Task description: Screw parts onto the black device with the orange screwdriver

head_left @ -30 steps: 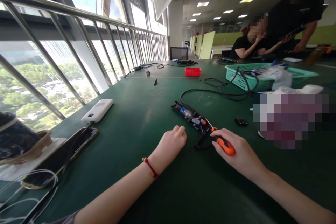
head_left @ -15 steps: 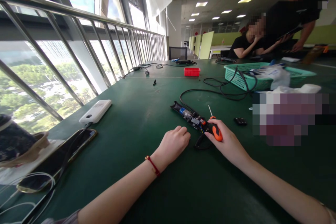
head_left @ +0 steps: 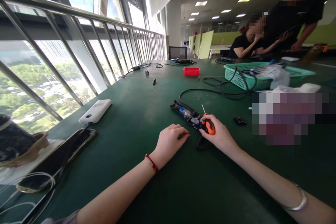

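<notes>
The right hand is closed around one orange-and-black screwdriver, its shaft pointing far. The left hand is loosely curled, with a narrow gap between thumb and fingers; I cannot tell whether it grips anything. One opened black device lies on the green table, just beyond both hands. Farther off is one red tray; at left, one white power bank and one phone.

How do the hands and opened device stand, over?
Right hand gripping orange screwdriver. Left hand loosely curled, nothing visible in it. Opened device on green table, partly hidden by right hand.
</notes>
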`<state>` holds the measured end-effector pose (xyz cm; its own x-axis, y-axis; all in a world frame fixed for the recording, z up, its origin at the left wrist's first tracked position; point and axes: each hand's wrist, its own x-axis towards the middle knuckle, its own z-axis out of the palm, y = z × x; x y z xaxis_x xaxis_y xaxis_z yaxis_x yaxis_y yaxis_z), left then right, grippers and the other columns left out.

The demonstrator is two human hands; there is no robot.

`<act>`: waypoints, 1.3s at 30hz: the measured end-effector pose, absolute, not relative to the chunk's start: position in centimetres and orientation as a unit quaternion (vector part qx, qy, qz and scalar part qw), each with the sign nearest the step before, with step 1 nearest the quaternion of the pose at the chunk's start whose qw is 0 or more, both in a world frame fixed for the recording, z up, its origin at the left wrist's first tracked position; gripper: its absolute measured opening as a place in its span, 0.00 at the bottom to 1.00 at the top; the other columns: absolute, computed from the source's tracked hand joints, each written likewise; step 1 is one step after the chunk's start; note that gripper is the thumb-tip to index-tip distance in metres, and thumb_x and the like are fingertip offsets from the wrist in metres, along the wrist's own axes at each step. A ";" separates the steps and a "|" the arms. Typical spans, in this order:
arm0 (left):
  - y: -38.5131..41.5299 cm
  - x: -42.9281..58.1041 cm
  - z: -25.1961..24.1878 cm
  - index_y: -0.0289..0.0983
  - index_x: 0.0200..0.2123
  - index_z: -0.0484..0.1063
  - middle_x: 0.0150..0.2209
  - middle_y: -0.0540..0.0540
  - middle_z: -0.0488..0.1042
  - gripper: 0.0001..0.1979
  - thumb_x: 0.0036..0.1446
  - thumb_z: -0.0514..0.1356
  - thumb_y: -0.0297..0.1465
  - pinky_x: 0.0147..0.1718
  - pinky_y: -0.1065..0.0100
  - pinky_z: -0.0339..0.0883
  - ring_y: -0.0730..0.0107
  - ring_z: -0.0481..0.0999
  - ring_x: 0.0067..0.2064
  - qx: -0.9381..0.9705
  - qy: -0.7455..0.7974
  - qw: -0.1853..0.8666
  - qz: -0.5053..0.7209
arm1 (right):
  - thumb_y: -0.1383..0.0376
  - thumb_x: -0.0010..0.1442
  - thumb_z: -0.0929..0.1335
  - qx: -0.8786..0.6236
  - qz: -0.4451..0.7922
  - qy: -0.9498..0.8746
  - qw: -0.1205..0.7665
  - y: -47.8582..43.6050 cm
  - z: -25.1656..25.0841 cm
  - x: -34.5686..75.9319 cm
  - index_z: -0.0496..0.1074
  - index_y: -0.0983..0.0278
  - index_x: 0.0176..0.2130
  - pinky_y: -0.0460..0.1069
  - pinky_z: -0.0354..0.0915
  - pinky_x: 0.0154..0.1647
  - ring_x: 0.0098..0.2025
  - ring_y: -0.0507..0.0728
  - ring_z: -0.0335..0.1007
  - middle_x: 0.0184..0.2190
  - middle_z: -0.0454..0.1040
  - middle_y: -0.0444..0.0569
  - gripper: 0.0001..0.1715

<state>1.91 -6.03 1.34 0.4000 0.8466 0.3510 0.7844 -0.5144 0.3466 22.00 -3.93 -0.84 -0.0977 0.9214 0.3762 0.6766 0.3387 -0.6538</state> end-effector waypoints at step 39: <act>-3.2 3.9 1.3 0.39 0.35 0.74 0.37 0.48 0.76 0.07 0.58 0.56 0.27 0.38 0.69 0.68 0.68 0.74 0.39 0.816 0.435 0.052 0.376 | 0.64 0.49 0.67 -0.514 0.173 -0.747 0.383 -5.3 -0.2 22.0 0.64 0.58 0.41 0.54 0.64 0.46 0.43 0.58 0.67 0.40 0.69 0.48 0.17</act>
